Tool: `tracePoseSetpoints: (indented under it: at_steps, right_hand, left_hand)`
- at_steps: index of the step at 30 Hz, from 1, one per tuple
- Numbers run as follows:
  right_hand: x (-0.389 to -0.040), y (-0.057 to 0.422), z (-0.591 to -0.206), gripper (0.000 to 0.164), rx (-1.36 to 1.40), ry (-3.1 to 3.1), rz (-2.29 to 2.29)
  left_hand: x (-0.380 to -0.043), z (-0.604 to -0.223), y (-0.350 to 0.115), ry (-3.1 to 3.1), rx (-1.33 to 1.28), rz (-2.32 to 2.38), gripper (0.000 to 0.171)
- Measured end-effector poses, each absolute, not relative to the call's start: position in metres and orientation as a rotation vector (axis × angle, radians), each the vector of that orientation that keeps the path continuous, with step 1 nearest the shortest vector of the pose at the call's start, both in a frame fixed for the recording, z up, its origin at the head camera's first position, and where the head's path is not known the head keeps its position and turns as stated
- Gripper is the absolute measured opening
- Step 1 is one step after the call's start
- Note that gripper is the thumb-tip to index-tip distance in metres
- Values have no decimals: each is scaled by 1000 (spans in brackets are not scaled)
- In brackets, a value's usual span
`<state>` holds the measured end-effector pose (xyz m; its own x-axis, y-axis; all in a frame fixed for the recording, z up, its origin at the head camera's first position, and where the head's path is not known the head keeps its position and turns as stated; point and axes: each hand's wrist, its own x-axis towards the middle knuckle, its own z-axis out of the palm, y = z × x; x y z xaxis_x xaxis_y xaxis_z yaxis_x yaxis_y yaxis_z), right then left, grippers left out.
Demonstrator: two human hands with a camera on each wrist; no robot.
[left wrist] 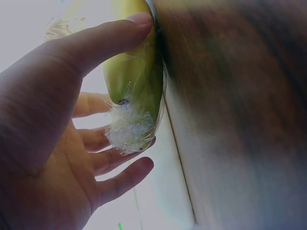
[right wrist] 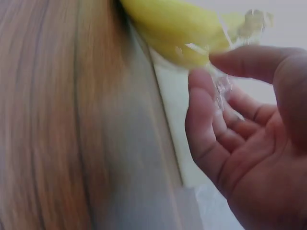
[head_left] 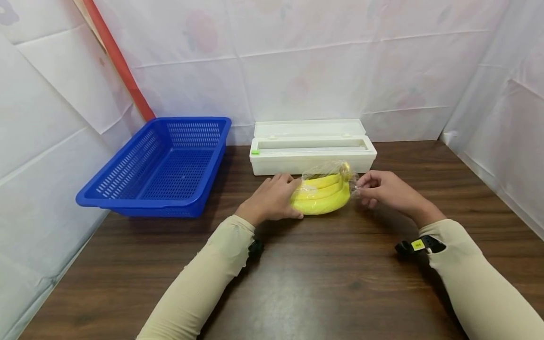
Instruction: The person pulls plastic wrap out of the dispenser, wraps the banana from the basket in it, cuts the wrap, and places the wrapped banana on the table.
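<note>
A bunch of yellow bananas [head_left: 321,197], wrapped in clear plastic wrap [head_left: 324,169], lies in front of the white box with its stem end to the right. My left hand [head_left: 274,198] grips the left end, thumb along the near side and fingers behind. Crumpled wrap [left wrist: 128,128] gathers at that end in the left wrist view. At the stem end, my right hand [head_left: 384,192] pinches a twisted tail of the wrap [right wrist: 222,88] between thumb and fingers.
Behind the bananas stands a long white box [head_left: 312,163] with its lid raised and a green tab at its left. A blue plastic basket [head_left: 155,203] is on the left of the brown wooden table [head_left: 314,283]. White sheeting [head_left: 306,61] hangs around the back and sides.
</note>
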<state>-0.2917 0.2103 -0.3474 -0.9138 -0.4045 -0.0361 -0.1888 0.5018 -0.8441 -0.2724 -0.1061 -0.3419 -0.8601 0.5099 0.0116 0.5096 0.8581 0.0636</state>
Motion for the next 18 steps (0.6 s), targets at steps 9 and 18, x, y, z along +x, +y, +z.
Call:
tracePoseSetpoints:
  at_steps: [9,18]
  right_hand:
    - [-285,201,-339,19,-494,2583,-1370]
    - [-284,208,-335,19,-668,2479,-1439]
  left_hand:
    - [-271,-341,-105,3021,835,98,94]
    - [-272,-342,-105,3027,844,89,94]
